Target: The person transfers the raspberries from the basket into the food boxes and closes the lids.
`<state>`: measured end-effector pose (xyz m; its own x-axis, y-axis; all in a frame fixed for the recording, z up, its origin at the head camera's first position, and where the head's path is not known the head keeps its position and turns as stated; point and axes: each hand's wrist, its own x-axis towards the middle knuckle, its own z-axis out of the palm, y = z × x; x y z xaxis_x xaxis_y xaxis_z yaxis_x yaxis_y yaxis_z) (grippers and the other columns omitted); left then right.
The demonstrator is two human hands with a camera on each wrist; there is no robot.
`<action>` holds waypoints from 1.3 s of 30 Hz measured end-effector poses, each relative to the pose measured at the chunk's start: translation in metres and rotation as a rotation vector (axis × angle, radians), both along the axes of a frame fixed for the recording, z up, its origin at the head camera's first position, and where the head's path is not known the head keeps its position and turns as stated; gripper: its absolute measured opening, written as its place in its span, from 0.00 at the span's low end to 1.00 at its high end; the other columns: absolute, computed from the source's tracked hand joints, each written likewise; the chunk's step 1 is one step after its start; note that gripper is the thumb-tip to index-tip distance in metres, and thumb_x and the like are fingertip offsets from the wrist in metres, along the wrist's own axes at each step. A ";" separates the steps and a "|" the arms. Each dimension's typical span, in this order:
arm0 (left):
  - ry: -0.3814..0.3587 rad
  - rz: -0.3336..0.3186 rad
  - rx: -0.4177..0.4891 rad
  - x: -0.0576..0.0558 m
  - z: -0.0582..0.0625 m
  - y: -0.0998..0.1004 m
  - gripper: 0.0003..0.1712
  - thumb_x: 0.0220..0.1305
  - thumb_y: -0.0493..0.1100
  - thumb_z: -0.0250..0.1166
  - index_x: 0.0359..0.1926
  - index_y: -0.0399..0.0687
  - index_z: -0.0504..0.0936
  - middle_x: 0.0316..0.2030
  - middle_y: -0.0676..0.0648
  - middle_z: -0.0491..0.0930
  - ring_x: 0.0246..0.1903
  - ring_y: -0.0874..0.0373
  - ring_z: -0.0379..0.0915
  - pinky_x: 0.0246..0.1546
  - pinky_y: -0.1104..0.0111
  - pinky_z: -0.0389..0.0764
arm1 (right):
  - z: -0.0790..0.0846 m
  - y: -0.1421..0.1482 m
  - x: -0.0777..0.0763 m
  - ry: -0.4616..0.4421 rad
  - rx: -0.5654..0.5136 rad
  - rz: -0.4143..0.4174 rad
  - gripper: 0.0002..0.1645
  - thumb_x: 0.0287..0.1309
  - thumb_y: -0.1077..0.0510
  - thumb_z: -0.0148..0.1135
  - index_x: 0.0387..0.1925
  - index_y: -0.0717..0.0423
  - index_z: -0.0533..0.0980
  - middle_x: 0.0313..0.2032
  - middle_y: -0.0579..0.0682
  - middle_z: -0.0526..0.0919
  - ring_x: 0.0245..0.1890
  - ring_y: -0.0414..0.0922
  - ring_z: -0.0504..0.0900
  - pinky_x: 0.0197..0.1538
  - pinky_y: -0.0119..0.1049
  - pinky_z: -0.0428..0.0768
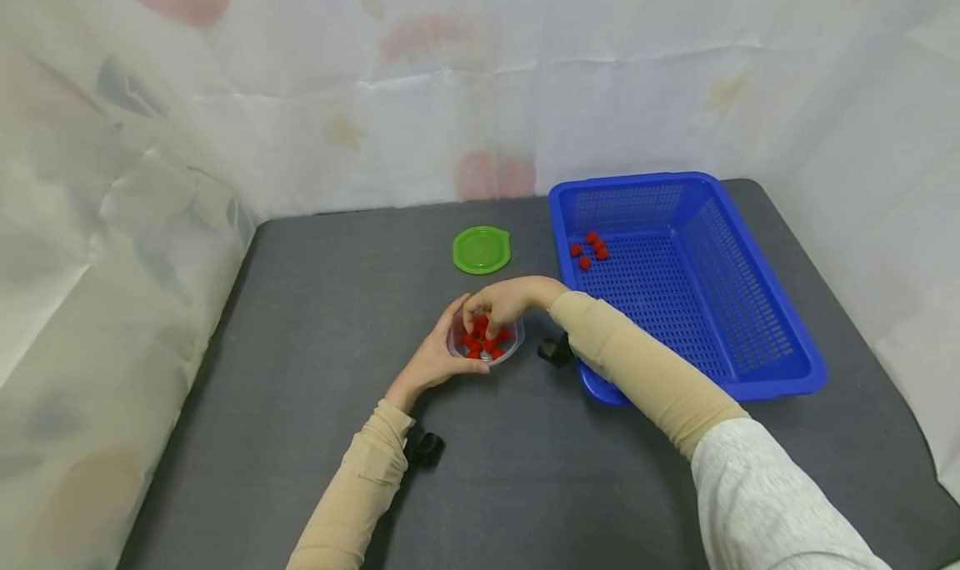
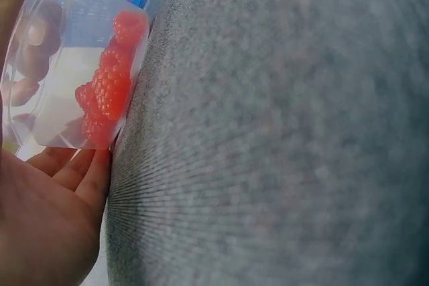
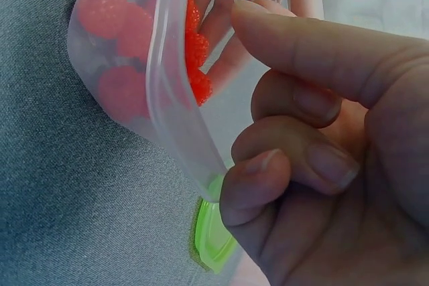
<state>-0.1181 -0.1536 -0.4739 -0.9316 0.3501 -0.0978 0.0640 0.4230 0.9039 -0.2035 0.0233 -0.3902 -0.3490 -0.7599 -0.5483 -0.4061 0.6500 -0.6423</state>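
Note:
My left hand [image 1: 437, 355] grips a clear plastic tub [image 1: 516, 347] from its left side, thumb and fingers around the wall. Several red raspberries [image 2: 112, 85] lie on the tub's bottom. Above the tub's mouth is my right hand [image 1: 512, 300], its fingers reaching down over the rim. In the right wrist view the right hand's thumb [image 3: 295, 38] reaches over the tub while the other fingers are bent; no raspberry shows in its grasp. A green lid [image 1: 482, 249] lies flat on the table behind the tub.
A large blue plastic basket [image 1: 780, 312] stands on the right, with several raspberries [image 1: 585, 262] at its left end. The right forearm crosses its near left corner. Grey cloth covers the table [image 1: 315, 320]. Patterned white sheets [image 1: 420, 137] hang behind and beside it.

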 end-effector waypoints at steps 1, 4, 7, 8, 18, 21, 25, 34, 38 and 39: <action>-0.005 0.001 -0.002 0.000 0.000 0.000 0.64 0.38 0.52 0.79 0.72 0.65 0.46 0.72 0.53 0.50 0.70 0.50 0.49 0.66 0.44 0.53 | 0.000 0.000 0.000 0.000 -0.002 -0.002 0.18 0.57 0.66 0.58 0.48 0.50 0.73 0.39 0.50 0.72 0.29 0.40 0.65 0.31 0.29 0.67; -0.023 0.000 -0.007 0.000 0.001 0.000 0.64 0.39 0.54 0.78 0.72 0.67 0.46 0.71 0.53 0.51 0.70 0.50 0.50 0.66 0.45 0.55 | 0.001 0.000 0.000 -0.006 -0.010 -0.004 0.16 0.57 0.65 0.58 0.48 0.51 0.73 0.41 0.52 0.73 0.30 0.40 0.66 0.32 0.29 0.68; -0.038 -0.009 -0.017 -0.001 0.002 0.000 0.63 0.40 0.56 0.77 0.72 0.67 0.45 0.71 0.52 0.51 0.69 0.50 0.51 0.66 0.46 0.56 | 0.000 0.001 0.000 -0.012 -0.014 -0.004 0.15 0.57 0.64 0.58 0.47 0.51 0.73 0.44 0.53 0.73 0.33 0.40 0.67 0.34 0.29 0.69; -0.040 -0.013 -0.021 -0.001 0.002 0.000 0.63 0.40 0.56 0.77 0.72 0.67 0.45 0.71 0.52 0.51 0.69 0.50 0.51 0.66 0.46 0.56 | 0.000 0.001 0.000 -0.013 -0.015 -0.004 0.15 0.57 0.64 0.58 0.47 0.51 0.73 0.44 0.52 0.73 0.33 0.40 0.67 0.35 0.29 0.69; -0.042 -0.016 -0.030 0.000 0.006 0.002 0.61 0.41 0.53 0.76 0.71 0.67 0.47 0.68 0.52 0.57 0.65 0.50 0.59 0.63 0.49 0.61 | 0.002 0.002 0.001 -0.016 -0.015 -0.011 0.16 0.58 0.63 0.59 0.49 0.51 0.73 0.46 0.53 0.74 0.35 0.40 0.68 0.36 0.29 0.70; -0.048 -0.015 -0.026 0.000 0.006 0.001 0.60 0.42 0.52 0.76 0.70 0.72 0.47 0.68 0.53 0.58 0.65 0.51 0.59 0.63 0.48 0.61 | 0.003 0.003 0.001 -0.028 -0.019 -0.009 0.17 0.58 0.62 0.59 0.49 0.51 0.73 0.46 0.52 0.74 0.35 0.40 0.68 0.36 0.29 0.70; -0.057 -0.023 -0.025 0.000 0.005 0.001 0.59 0.43 0.51 0.76 0.70 0.75 0.46 0.69 0.53 0.56 0.66 0.50 0.57 0.64 0.48 0.60 | 0.005 0.004 0.000 -0.046 -0.031 0.002 0.17 0.58 0.60 0.60 0.50 0.51 0.72 0.41 0.48 0.72 0.34 0.40 0.67 0.36 0.30 0.69; -0.088 -0.043 0.010 0.010 0.038 0.007 0.56 0.46 0.44 0.75 0.71 0.62 0.50 0.64 0.45 0.64 0.62 0.47 0.62 0.63 0.49 0.61 | 0.020 0.019 -0.007 -0.093 -0.108 -0.048 0.22 0.60 0.57 0.59 0.56 0.50 0.69 0.18 0.46 0.67 0.14 0.37 0.59 0.24 0.31 0.63; -0.113 -0.027 -0.009 0.010 0.041 0.008 0.58 0.46 0.43 0.74 0.72 0.61 0.47 0.65 0.42 0.63 0.62 0.46 0.62 0.63 0.49 0.61 | 0.031 0.029 -0.012 -0.092 -0.140 -0.086 0.24 0.60 0.57 0.59 0.57 0.48 0.68 0.14 0.44 0.64 0.13 0.38 0.57 0.24 0.31 0.63; -0.113 -0.027 -0.010 0.010 0.041 0.008 0.58 0.46 0.43 0.74 0.72 0.60 0.46 0.66 0.42 0.62 0.63 0.46 0.61 0.63 0.49 0.61 | 0.034 0.032 -0.013 -0.094 -0.149 -0.094 0.24 0.60 0.57 0.59 0.58 0.48 0.67 0.14 0.44 0.62 0.13 0.38 0.57 0.24 0.31 0.63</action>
